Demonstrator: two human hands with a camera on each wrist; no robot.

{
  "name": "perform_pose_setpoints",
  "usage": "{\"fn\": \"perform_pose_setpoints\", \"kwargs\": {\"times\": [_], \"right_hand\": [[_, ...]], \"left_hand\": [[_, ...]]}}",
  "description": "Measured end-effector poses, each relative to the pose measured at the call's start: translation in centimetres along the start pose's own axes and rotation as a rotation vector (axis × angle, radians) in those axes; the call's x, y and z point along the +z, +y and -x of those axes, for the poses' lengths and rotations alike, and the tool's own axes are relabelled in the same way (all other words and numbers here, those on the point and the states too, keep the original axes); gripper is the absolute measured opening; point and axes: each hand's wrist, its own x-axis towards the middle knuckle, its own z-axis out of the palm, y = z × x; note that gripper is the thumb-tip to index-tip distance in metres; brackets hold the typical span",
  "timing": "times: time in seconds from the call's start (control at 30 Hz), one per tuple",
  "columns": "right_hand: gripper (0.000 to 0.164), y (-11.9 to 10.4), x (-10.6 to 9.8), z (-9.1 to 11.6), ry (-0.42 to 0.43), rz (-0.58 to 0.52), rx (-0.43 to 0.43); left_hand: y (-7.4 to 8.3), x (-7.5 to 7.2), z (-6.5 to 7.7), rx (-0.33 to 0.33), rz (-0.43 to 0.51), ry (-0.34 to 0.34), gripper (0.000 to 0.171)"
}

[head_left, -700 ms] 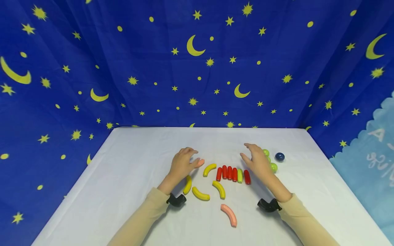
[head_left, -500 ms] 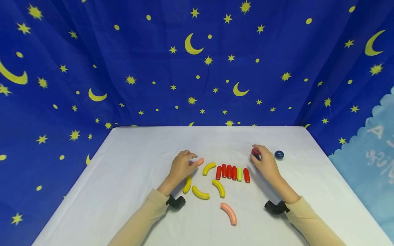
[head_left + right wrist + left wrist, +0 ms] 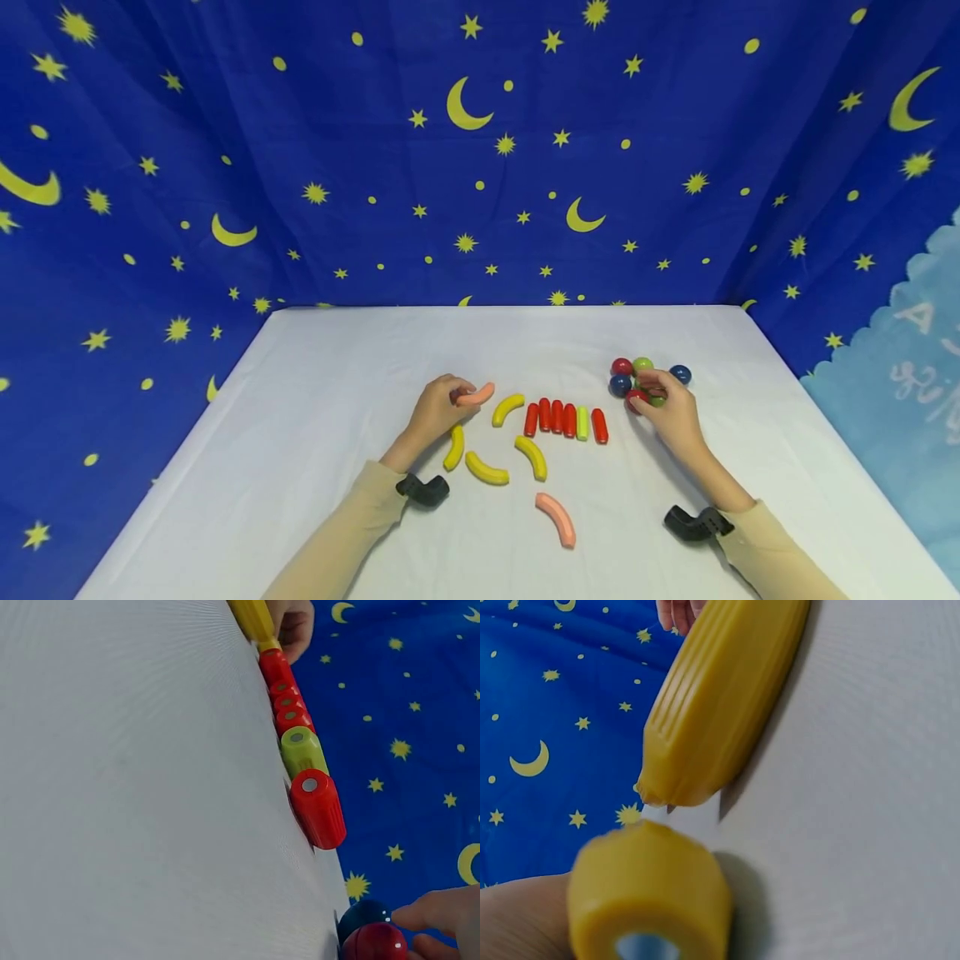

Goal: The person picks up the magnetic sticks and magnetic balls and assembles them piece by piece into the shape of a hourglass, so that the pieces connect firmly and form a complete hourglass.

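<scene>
Right hand [image 3: 670, 408] now pinching red ball [image 3: 636, 398] | left hand [image 3: 435, 407] pinching pink piece [image 3: 476, 395]

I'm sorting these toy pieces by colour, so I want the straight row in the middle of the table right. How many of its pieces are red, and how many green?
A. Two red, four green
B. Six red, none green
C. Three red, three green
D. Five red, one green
D: the row shows four red pieces, then one green piece, then a last red piece at its right end.
</scene>
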Motion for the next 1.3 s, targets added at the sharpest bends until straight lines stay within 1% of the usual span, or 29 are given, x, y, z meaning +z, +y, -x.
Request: {"fn": "perform_pose_setpoints", "kwargs": {"times": [0.1, 0.2, 0.27, 0.37, 0.53, 0.63, 0.8, 0.9, 1.0, 1.13, 1.23, 1.3], "right_hand": [[0.042, 0.2, 0.1, 0.2, -0.014, 0.017, -0.010], [0.044, 0.2, 0.1, 0.3, -0.024, 0.046, -0.023], [0.045, 0.3, 0.1, 0.4, -0.022, 0.060, -0.031], [0.046, 0.3, 0.0, 0.4, -0.030, 0.072, -0.037], [0.051, 0.4, 0.1, 0.3, -0.059, 0.111, -0.058], [0.055, 0.6, 0.2, 0.3, -0.076, 0.138, -0.076], [0.057, 0.8, 0.2, 0.4, -0.109, 0.159, -0.073], [0.056, 0.6, 0.2, 0.4, -0.100, 0.153, -0.072], [0.053, 0.3, 0.2, 0.3, -0.072, 0.144, -0.074], [0.049, -0.3, 0.4, 0.2, -0.019, 0.088, -0.094], [0.046, -0.9, 0.9, -0.1, -0.007, -0.001, -0.113], [0.045, -1.4, 1.4, -0.4, -0.018, -0.053, -0.105]], "left_hand": [[-0.3, 0.2, 0.1, -0.024, 0.034, -0.015, 0.019], [-0.5, 0.4, 0.1, -0.033, 0.057, -0.011, 0.016], [-0.6, 0.5, 0.1, -0.035, 0.081, 0.005, 0.017], [-0.6, 0.7, 0.0, -0.045, 0.132, 0.047, 0.021], [-0.8, 0.6, -0.2, -0.103, 0.223, 0.089, 0.029], [-0.7, 0.4, -0.4, -0.176, 0.281, 0.083, 0.030], [-0.6, -0.1, -0.6, -0.351, 0.476, 0.060, 0.032], [-0.7, -0.2, -0.7, -0.405, 0.574, 0.048, 0.035], [-0.7, -0.2, -0.7, -0.425, 0.669, 0.014, 0.036], [-0.5, -0.2, -0.5, -0.430, 0.790, -0.064, 0.037], [-0.4, -0.2, -0.4, -0.420, 0.830, -0.111, 0.039], [-0.3, -0.1, -0.3, -0.417, 0.848, -0.130, 0.040]]}}
